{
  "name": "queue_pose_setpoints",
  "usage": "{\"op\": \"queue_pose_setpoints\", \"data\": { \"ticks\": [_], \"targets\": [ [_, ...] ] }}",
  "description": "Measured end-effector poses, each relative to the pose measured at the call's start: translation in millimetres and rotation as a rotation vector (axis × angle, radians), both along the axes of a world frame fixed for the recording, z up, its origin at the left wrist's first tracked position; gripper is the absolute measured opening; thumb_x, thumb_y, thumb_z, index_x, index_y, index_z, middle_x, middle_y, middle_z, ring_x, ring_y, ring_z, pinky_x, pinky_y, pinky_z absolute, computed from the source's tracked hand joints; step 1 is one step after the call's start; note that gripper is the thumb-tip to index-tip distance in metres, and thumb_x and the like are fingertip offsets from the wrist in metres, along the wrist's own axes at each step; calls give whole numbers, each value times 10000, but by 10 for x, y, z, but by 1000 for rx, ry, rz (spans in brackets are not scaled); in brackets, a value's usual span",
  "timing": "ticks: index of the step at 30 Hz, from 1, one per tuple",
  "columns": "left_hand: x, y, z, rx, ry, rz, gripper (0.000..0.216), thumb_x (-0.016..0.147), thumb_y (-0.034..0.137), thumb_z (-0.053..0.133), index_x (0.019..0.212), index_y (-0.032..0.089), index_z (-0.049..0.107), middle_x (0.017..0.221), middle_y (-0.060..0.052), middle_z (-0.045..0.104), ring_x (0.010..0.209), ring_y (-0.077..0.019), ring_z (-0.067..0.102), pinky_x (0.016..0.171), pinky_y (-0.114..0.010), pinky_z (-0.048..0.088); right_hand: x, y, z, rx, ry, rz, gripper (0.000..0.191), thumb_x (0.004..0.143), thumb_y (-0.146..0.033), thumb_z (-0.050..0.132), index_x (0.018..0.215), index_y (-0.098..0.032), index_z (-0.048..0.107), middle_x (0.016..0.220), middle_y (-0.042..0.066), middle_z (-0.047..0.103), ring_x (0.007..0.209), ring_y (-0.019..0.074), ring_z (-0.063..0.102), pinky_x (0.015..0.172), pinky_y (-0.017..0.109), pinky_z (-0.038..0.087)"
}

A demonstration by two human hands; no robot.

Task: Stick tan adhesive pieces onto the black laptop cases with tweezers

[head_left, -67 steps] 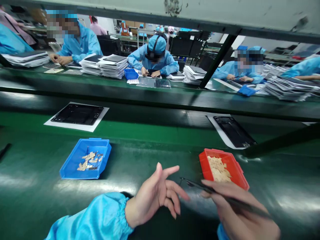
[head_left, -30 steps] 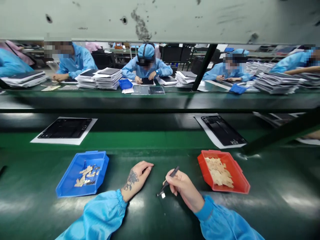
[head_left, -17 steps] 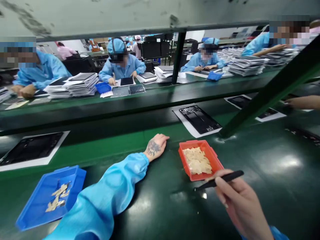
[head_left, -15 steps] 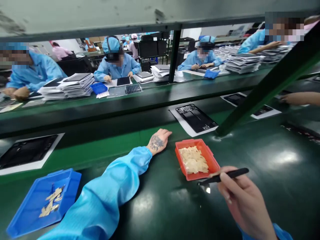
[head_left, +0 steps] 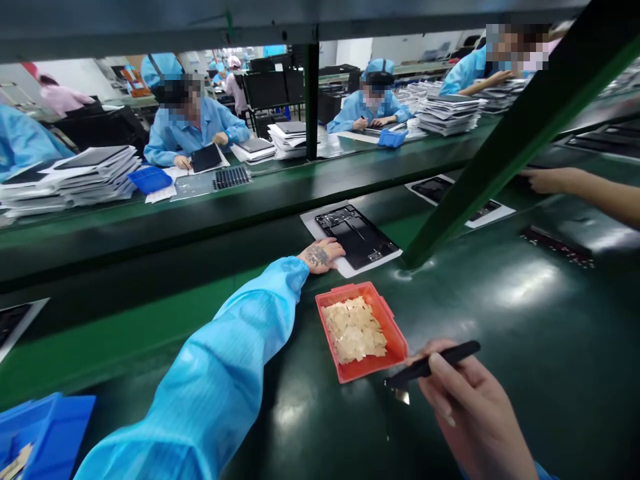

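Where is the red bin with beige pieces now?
In the head view, the red bin sits on the green tabletop, slightly right of centre, between the left hand and the black tweezers in the right hand.

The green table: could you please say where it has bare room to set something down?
Free: between the red bin, slanted green post and right hand; also between left sleeve and black tweezers. Crowded: beyond the bin, where the left hand lies by the black panel.

The tool [head_left: 419, 369] in the right fingers [head_left: 453, 379] is black, the bin [head_left: 373, 365] near them red, its pieces [head_left: 354, 330] tan.
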State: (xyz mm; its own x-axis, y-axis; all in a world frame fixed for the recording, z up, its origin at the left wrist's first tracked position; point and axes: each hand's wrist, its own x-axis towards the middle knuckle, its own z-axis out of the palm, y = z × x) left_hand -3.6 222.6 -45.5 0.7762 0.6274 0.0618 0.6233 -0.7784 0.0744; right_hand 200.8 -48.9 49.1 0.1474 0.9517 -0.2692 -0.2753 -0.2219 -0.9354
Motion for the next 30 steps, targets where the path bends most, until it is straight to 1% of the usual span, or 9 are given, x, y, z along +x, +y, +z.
{"op": "queue_pose_setpoints", "data": {
  "ticks": [4, 7, 10, 13, 16, 20, 23, 26, 30],
  "targets": [
    [-103, -8, 34, 59, 15, -116, 283, 914, 338, 497, 1140, 178, 553, 1209, -86, 557, 1131, -223, 472, 926, -334, 395, 22, 27, -52, -33, -22, -15, 307, 678, -433, 780, 838, -222, 623, 475, -38, 382, 411, 78, 291, 405, 228, 260],
    [-158, -52, 41, 114, 38, -217, 211, 945, 231, 420, 1076, 159, 568, 1128, -93, 586, 1033, -194, 518, 880, -302, 393, 22, 48, -89, -61, -31, -17, 306, 704, -445, 764, 843, -216, 614, 472, -47, 365, 422, 75, 284, 414, 213, 254],
    [-132, -82, 29, 176, 63, -290, 245, 932, 108, 352, 917, 149, 593, 963, -96, 616, 891, -192, 548, 803, -318, 388, 12, 63, -105, -82, -30, -13, 305, 734, -457, 744, 840, -209, 602, 458, -60, 347, 423, 61, 277, 426, 191, 256],
    [-78, -86, 18, 224, 79, -336, 273, 922, 82, 335, 836, 143, 586, 851, -95, 613, 754, -183, 542, 720, -329, 372, 4, 67, -103, -96, -20, -10, 298, 749, -453, 734, 840, -205, 597, 456, -64, 346, 428, 55, 281, 437, 178, 276],
    [-80, -95, 28, 263, 88, -363, 276, 927, 84, 327, 833, 147, 579, 834, -92, 609, 722, -176, 528, 686, -326, 353, 6, 67, -94, -94, -19, -22, 306, 738, -446, 746, 834, -198, 596, 459, -64, 351, 434, 51, 277, 430, 164, 267],
    [-199, -175, 98, 310, 122, -376, 275, 948, 101, 312, 873, 165, 569, 851, -72, 608, 771, -175, 522, 713, -321, 347, 33, 66, -75, -96, -13, -42, 317, 723, -443, 758, 841, -199, 595, 459, -66, 342, 436, 53, 279, 423, 157, 271],
    [-396, -311, 214, 336, 170, -334, 277, 955, 103, 303, 875, 162, 561, 856, -71, 602, 769, -171, 516, 730, -319, 352, 61, 60, -52, -76, -7, -68, 323, 706, -442, 769, 842, -199, 604, 460, -63, 348, 443, 55, 285, 421, 153, 284],
    [-724, -556, 418, 352, 226, -263, 295, 966, 113, 279, 875, 166, 555, 854, -68, 591, 785, -172, 510, 755, -315, 364, 85, 49, -26, -51, 15, -85, 317, 692, -423, 783, 843, -202, 613, 477, -61, 353, 451, 53, 279, 417, 144, 287],
    [-1254, -1181, 803, 375, 310, -89, 313, 948, 68, 262, 873, 159, 552, 812, -63, 568, 789, -187, 500, 752, -328, 382, 96, 26, 10, -2, 48, -51, 266, 715, -395, 771, 832, -210, 620, 505, -49, 346, 475, 74, 283, 421, 163, 313]
  ]
}}
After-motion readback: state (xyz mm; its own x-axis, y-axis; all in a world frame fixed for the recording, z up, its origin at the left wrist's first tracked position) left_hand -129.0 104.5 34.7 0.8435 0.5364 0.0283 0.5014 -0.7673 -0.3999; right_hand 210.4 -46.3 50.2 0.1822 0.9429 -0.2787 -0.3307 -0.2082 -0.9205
